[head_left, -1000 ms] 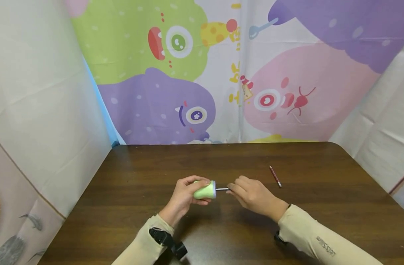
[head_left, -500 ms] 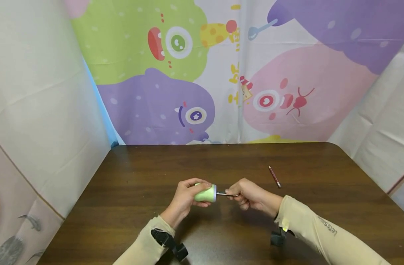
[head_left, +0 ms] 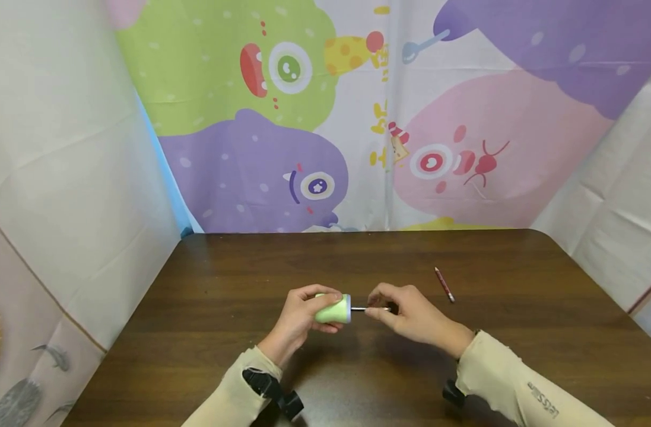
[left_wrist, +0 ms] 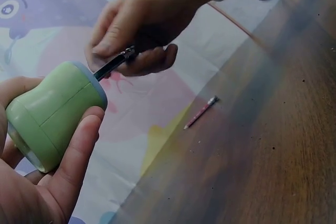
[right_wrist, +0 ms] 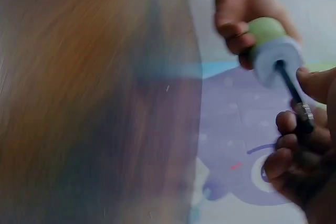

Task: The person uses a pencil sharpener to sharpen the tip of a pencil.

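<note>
My left hand (head_left: 302, 311) grips a light green pencil sharpener (head_left: 333, 309) with a lavender end, holding it sideways above the table. From the middle of that end a thin metal crank (head_left: 358, 309) points toward my right hand (head_left: 413, 313). The right thumb and fingers pinch the crank's outer part, which they mostly hide. In the left wrist view, the sharpener (left_wrist: 58, 111) lies between thumb and fingers, and the crank arm (left_wrist: 111, 66) has a small joint at its far end. The right wrist view is blurred; there the lavender end (right_wrist: 278, 59) faces the right hand.
A dark red pencil (head_left: 444, 284) lies on the brown wooden table (head_left: 224, 267), to the right of and beyond my right hand. A cartoon-printed curtain (head_left: 282, 178) hangs behind the table's far edge. Pale cloth (head_left: 79, 148) hangs at both sides.
My right hand has turned about the crank, dropping lower with its fingers beneath, then rising again with its fingers on top. The left hand and sharpener have barely moved.
</note>
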A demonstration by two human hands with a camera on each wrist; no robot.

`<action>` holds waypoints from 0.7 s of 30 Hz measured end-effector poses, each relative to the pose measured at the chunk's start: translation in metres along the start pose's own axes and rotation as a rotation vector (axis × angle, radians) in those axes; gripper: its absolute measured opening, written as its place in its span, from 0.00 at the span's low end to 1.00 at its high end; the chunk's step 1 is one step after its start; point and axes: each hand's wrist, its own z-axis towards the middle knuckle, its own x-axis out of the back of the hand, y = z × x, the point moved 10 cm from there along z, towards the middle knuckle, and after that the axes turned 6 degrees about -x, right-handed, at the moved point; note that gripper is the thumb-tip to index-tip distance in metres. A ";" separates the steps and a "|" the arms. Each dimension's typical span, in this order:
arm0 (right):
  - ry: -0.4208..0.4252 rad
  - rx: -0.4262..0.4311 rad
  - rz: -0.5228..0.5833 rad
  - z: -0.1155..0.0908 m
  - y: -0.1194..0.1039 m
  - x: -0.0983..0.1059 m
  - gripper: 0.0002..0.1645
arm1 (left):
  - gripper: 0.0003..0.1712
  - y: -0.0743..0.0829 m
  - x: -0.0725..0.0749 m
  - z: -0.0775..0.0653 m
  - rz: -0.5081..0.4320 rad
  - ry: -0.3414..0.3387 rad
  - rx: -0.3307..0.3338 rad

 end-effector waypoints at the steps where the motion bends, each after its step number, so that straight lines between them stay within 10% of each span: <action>1: 0.053 0.114 -0.102 -0.003 -0.009 0.002 0.09 | 0.02 0.000 0.000 0.000 -0.005 0.001 0.002; 6: 0.326 0.606 -0.464 -0.023 -0.043 -0.002 0.14 | 0.02 0.001 0.001 0.000 -0.018 0.013 0.005; 10: 0.480 0.686 -0.471 -0.030 -0.045 -0.005 0.17 | 0.02 0.000 0.000 -0.001 -0.029 0.028 0.006; 13: 0.449 0.507 -0.300 -0.022 -0.033 -0.005 0.13 | 0.02 -0.003 0.001 -0.001 -0.031 0.043 0.004; 21: -0.101 -0.520 0.632 0.007 0.051 -0.039 0.19 | 0.02 -0.012 0.006 0.000 -0.018 0.089 -0.003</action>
